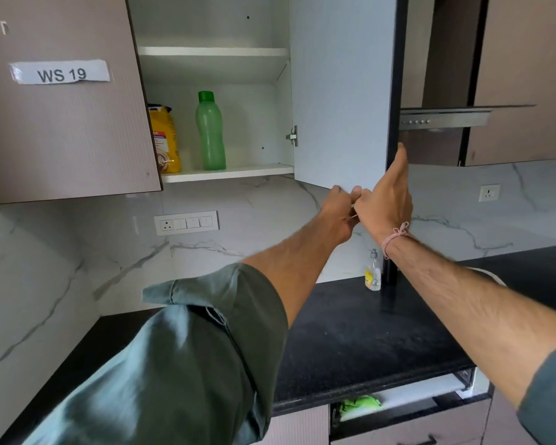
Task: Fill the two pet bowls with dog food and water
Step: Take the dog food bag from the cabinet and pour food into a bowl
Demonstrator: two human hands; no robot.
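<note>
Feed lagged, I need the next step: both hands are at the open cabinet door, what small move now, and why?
Probably let go of the open door and send the left hand to the yellow food bag on the lower shelf. Bag and green bottle stand exposed, and no bowls are in view.

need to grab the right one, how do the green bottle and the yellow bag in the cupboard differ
The green bottle is a tall, translucent, rigid container with a screw cap; the yellow bag is shorter, opaque, soft and crumpled at the top. The green bottle stands in full view mid-shelf; the yellow bag is partly hidden behind the closed door at the left. Both stand upright on the cupboard's lower shelf.
</note>
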